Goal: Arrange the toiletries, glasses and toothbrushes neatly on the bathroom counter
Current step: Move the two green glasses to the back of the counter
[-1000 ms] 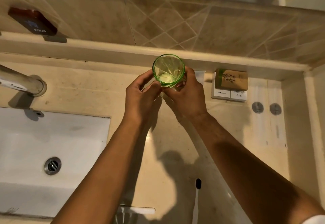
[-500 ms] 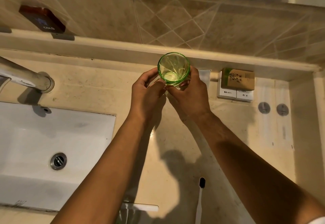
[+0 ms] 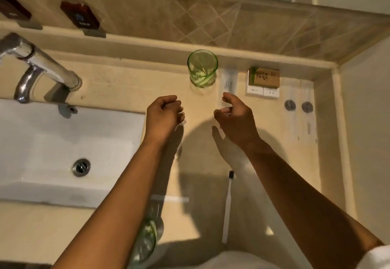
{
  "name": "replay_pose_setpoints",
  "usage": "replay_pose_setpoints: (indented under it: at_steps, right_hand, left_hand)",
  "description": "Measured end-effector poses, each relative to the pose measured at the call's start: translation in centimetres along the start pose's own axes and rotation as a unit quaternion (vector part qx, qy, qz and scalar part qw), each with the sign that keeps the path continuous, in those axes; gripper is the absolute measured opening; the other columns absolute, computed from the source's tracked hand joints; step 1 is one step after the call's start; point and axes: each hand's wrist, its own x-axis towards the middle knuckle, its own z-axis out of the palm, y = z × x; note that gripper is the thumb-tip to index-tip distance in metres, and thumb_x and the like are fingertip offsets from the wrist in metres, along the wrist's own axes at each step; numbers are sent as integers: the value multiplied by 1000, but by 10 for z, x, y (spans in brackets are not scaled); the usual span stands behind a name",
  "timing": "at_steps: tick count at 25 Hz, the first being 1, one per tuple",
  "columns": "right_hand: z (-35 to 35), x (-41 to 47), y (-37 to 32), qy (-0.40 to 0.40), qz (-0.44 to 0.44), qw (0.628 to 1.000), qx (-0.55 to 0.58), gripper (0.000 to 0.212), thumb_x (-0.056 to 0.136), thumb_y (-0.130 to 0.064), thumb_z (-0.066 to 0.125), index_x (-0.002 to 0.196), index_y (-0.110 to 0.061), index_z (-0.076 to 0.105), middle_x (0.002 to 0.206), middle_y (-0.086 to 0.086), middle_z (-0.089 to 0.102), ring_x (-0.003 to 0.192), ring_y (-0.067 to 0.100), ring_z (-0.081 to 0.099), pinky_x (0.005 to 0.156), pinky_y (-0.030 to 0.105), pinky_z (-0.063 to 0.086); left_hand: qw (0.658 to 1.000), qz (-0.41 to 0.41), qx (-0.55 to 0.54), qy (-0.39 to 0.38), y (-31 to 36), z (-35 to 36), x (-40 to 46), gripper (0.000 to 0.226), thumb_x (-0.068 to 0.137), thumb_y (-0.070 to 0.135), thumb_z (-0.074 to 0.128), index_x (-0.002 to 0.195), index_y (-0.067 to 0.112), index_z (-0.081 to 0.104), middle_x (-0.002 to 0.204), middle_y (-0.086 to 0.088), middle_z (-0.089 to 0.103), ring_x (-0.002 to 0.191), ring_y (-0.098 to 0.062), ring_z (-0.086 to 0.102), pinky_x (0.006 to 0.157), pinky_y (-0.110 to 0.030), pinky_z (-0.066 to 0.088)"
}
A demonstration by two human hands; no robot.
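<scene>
Upright at the back of the bench (image 3: 118, 83), just under the wall ledge: green glass (image 3: 202, 69), mouth up, touching neither hand. Tucked there, probably, to start a tidy row along the ledge and to keep clear of the sink (image 3: 42, 142) edge. Just to its right, a flat clear sachet (image 3: 229, 80), then a stack of small soap boxes (image 3: 263, 80), then two packets with round caps (image 3: 290, 105), all lined along the same back strip.

Right hand (image 3: 236, 116) near the sachet, fingers (image 3: 229, 99) slack and spread, grasping nothing. Left hand (image 3: 163, 112) a little short of the glass, fingers (image 3: 168, 99) curled in toward the palm; a white sliver beside the heel of that hand, but impossible to tell whether held or merely lying beneath.

Not yet in line: a white toothbrush (image 3: 228, 205) flat on the bench near the front edge, dark head toward the wall, and a second green glass (image 3: 145, 241) down by the front, partly hidden under the left forearm, blurred, seemingly on its side. Likely next: fetching one of these two and setting it by the standing glass, with care not to knock that glass over
</scene>
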Motion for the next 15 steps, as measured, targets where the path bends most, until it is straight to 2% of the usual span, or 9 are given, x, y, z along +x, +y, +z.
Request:
replay_pose_setpoints:
  at_steps: [2, 3, 4, 6, 9, 11, 15]
  right_hand:
    - [-1, -43, 9, -12, -15, 1000, 6, 50, 95, -20, 63, 143, -10, 51, 138, 11, 61, 113, 24, 64, 95, 41, 57]
    - [0, -66, 14, -18, -27, 999, 6, 48, 95, -21, 62, 140, -9, 54, 135, 12, 62, 114, 25, 64, 94, 44, 57]
    - [2, -86, 19, -26, -38, 999, 5, 46, 94, -23, 62, 137, -9, 56, 132, 11, 64, 114, 25, 64, 94, 40, 57]
    - [12, -122, 31, -46, -50, 998, 10, 43, 96, -27, 63, 134, -8, 59, 128, 10, 65, 112, 22, 64, 94, 32, 54]
    - [34, -163, 38, -93, -9, 995, 26, 38, 95, -19, 62, 133, -17, 60, 129, 5, 65, 108, 14, 64, 94, 32, 53]
    - [48, -192, 39, -124, -7, 992, 27, 39, 93, -19, 59, 132, -22, 59, 129, 1, 64, 105, 10, 63, 91, 25, 49]
    - [67, -235, 39, -161, -53, 985, 33, 37, 94, -17, 59, 130, -20, 61, 124, 2, 64, 100, 13, 64, 83, 24, 49]
  left_hand:
    - [1000, 5, 19, -8, -5, -17, -26, 16, 94, 3, 59, 105, 11, 69, 94, -7, 74, 87, -25, 71, 76, -37, 62]
    - [999, 20, 42, -14, -8, -27, -40, 16, 93, 5, 60, 100, 15, 70, 92, -5, 76, 87, -23, 73, 72, -32, 62]
    - [997, 38, 66, -23, -13, -37, -53, 16, 94, 6, 60, 96, 18, 70, 92, -2, 77, 88, -21, 74, 70, -28, 62]
    - [990, 73, 116, -36, -22, -57, -76, 19, 94, 9, 60, 94, 24, 71, 94, 0, 77, 91, -18, 75, 77, -27, 63]
    - [980, 103, 168, -25, -32, -88, -108, 20, 95, 11, 60, 94, 27, 72, 97, 0, 77, 94, -16, 74, 92, -41, 60]
    - [977, 117, 175, 11, -41, -114, -135, 20, 94, 11, 60, 92, 27, 72, 96, 0, 77, 97, -16, 73, 95, -45, 58]
    - [969, 135, 178, 104, -66, -167, -195, 20, 91, 16, 58, 89, 31, 72, 97, 2, 77, 101, -14, 72, 97, -47, 57]
